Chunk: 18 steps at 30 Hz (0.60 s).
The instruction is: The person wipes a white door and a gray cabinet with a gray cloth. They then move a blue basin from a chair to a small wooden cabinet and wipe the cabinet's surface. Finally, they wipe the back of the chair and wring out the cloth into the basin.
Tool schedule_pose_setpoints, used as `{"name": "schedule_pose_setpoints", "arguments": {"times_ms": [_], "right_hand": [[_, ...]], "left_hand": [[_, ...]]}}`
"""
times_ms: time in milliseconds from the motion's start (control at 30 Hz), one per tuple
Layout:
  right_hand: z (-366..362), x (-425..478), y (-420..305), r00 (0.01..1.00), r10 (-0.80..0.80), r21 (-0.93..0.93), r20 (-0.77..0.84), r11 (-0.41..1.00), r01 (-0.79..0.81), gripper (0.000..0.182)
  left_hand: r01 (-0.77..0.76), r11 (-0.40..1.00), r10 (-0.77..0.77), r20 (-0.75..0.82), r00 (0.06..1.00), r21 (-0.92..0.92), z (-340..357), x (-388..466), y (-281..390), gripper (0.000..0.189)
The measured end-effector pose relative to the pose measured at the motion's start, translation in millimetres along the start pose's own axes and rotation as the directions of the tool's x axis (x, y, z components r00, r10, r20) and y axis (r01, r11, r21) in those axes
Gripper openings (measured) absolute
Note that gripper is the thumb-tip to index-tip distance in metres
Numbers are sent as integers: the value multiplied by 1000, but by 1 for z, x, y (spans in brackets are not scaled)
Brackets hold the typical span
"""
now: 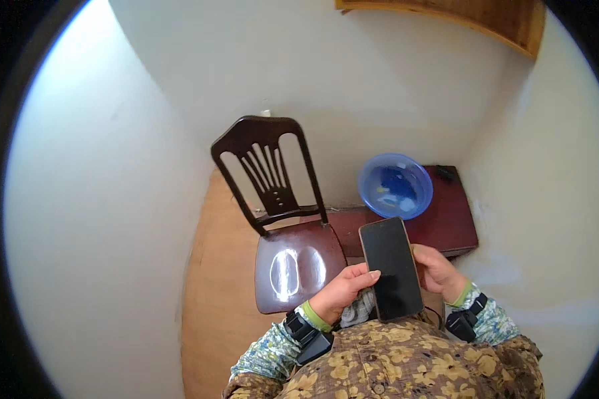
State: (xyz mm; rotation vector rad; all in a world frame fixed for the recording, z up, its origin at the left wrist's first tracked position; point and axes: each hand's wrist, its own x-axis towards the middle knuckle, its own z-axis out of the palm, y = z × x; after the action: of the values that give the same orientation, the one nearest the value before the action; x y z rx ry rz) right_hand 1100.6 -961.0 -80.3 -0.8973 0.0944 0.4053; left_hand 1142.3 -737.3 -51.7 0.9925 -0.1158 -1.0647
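Note:
Upright in front of my body is a smartphone [392, 272] with a dark screen. My left hand [347, 288] grips its left edge, the thumb lying over the screen. On the opposite edge, my right hand [435, 269] holds the phone from the side, its fingers partly hidden behind it. Below my left hand, a grey cloth [358, 310] shows beside the phone's lower part. Both wrists wear black strapped devices over patterned sleeves.
A dark wooden chair [299, 269] with a glossy seat stands ahead to the left. Beyond the phone, a blue plastic basin [395, 186] rests on a dark red wooden surface [444, 219] against the wall. A wooden shelf [454, 12] is up at the top right.

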Motion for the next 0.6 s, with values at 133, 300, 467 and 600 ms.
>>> {"name": "schedule_pose_setpoints", "arguments": {"times_ms": [133,300,467,600], "right_hand": [[15,-16,-3,1000,-8,71,-15,997,9,41],[-14,-31,-1,996,-39,142,74,989,29,42],[-54,-35,-6,993,8,226,119,973,-35,44],[-107,-47,-9,995,69,354,73,931,-90,43]], "left_hand": [[51,992,-39,98,994,-114,3,8,-12,23],[43,996,-29,161,987,-84,4,30,-31,26],[20,996,-29,105,994,91,27,55,-32,32],[82,984,-93,58,994,159,56,100,-36,33]]}}
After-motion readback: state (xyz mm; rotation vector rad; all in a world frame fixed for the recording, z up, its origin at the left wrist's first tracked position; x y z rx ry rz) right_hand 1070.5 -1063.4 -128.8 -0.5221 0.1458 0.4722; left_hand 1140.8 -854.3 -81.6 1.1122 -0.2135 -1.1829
